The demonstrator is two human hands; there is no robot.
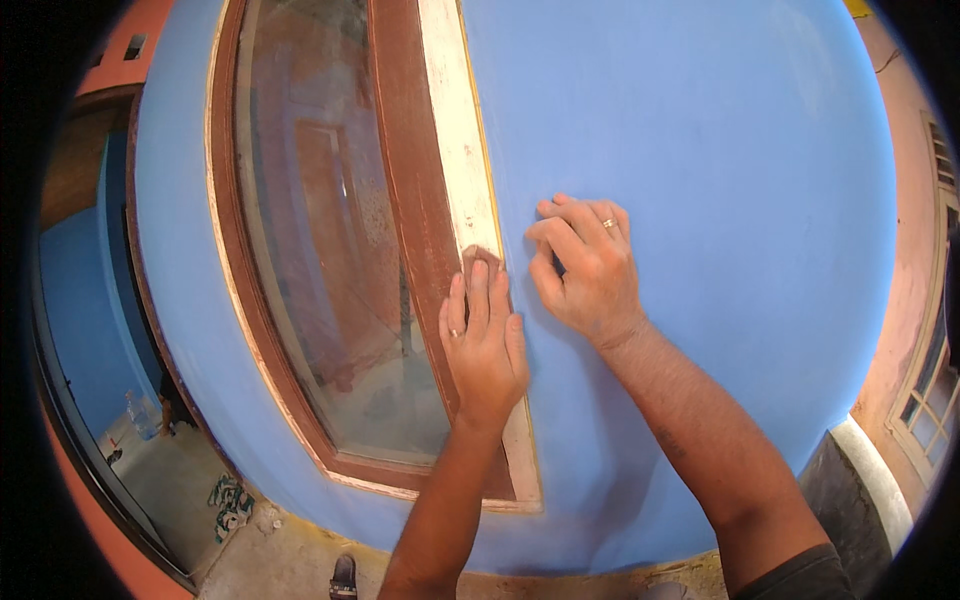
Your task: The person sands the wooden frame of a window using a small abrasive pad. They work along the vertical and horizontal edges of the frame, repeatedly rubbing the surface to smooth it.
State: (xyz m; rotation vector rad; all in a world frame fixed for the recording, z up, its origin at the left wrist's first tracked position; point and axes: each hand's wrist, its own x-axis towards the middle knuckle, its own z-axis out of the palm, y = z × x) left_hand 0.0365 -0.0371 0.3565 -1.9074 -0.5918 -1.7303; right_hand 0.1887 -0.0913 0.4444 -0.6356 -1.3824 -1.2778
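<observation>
Left hand (484, 345) flat, fingers pressing brown sandpaper scrap (482, 256) onto pale window frame strip (455, 150); right hand (588, 268) beside it, empty, half-curled, bracing on blue wall (700, 150).

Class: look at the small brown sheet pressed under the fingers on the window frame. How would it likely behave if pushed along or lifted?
The brown sheet looks thin, so probably floppy and light. Flattened on the frame under the left hand, it would likely slide, not roll. The right hand rests on the blue wall.
</observation>
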